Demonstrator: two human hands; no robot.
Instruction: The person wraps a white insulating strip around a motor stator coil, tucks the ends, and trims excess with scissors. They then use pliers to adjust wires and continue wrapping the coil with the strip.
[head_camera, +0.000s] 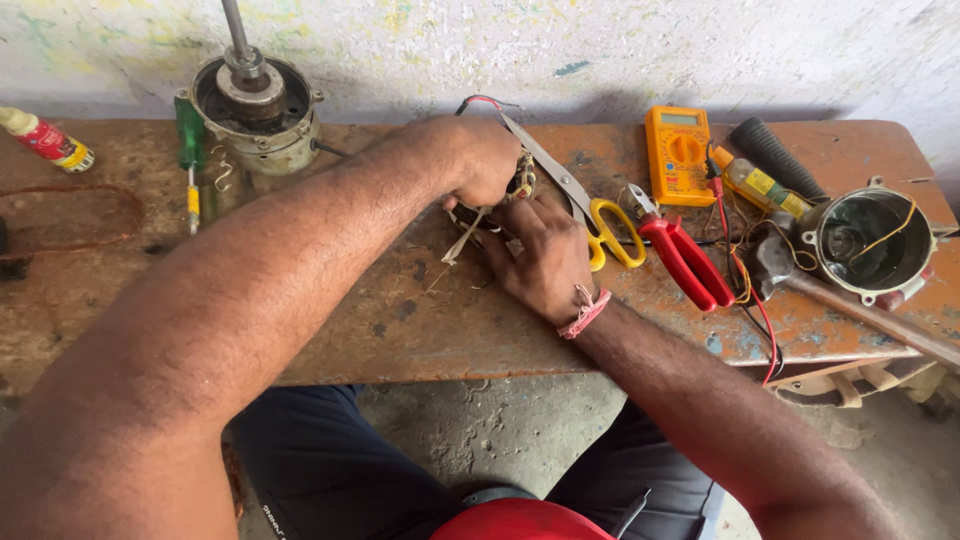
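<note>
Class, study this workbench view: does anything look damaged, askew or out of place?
The rusty metal bench top has flaking, patchy paint. A wooden-handled hammer sticks out past its right edge. Red multimeter leads trail over the front. Both hands cover the wound coil.

Wound motor stator, mostly hidden, on bench

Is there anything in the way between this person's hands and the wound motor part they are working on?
Nothing visible does. Both the left hand and the right hand already rest on the wound motor part, which they mostly hide. The yellow-handled scissors lie just beside the right hand, not between hand and part.
</note>
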